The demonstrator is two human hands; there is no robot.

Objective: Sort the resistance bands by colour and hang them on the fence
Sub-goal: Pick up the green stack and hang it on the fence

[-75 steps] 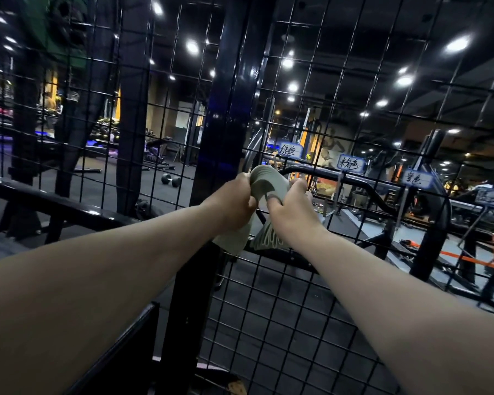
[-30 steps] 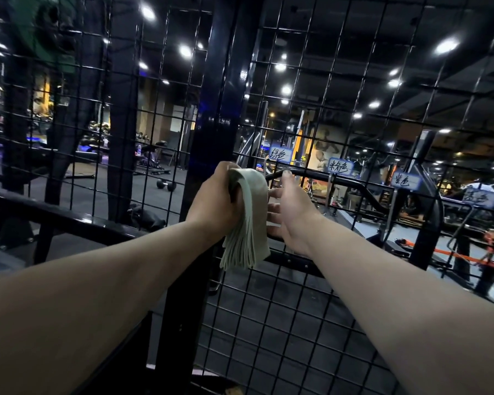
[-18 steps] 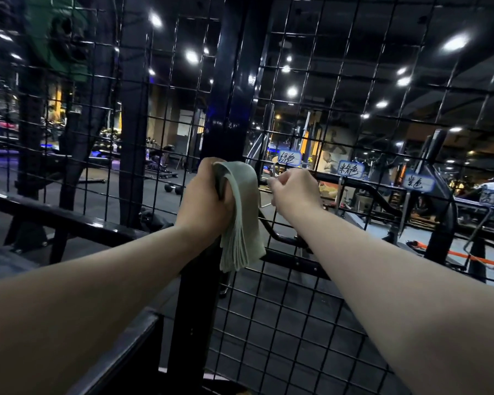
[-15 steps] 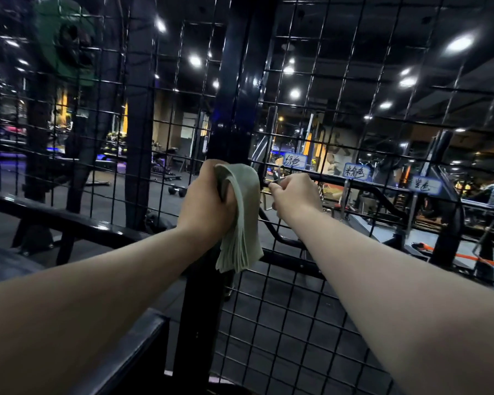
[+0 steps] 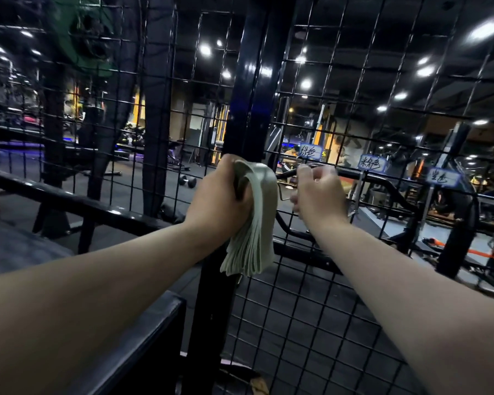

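Task looks early-to-mid, imo: the pale green band bundle (image 5: 255,220) is sorted into one stack but not hung yet. It's in the left hand (image 5: 220,201), folded over the top of the fist w/ the loose ends fanning down, right in front of the black post (image 5: 254,95) and just left of the mesh panel of the fence (image 5: 311,309). L fingers are wrapped tight round the fold, thumb side up. The right hand (image 5: 320,198) is up at the mesh w/ fingers curled in. They seem to be pinching a thin wire hook (image 5: 283,195) that pokes out to the L of the knuckles, tho the actual contact is hidden behind the hand, so I'm not 100% on that. It sits below the first label (image 5: 311,151); two more labels (image 5: 372,163) run off to the R, and I see no bands hanging under any of them. So what's left, as far as I can judge, is getting this green lot onto the hook, then the other colours. Vs 2.5 s ago: both hands were on the bundle then. Now only the L has it, and the R has let go and gone to the fence. Vs 0.5 s ago the pose is approx the same, w/ the R fist maybe a touch closer to the hook.
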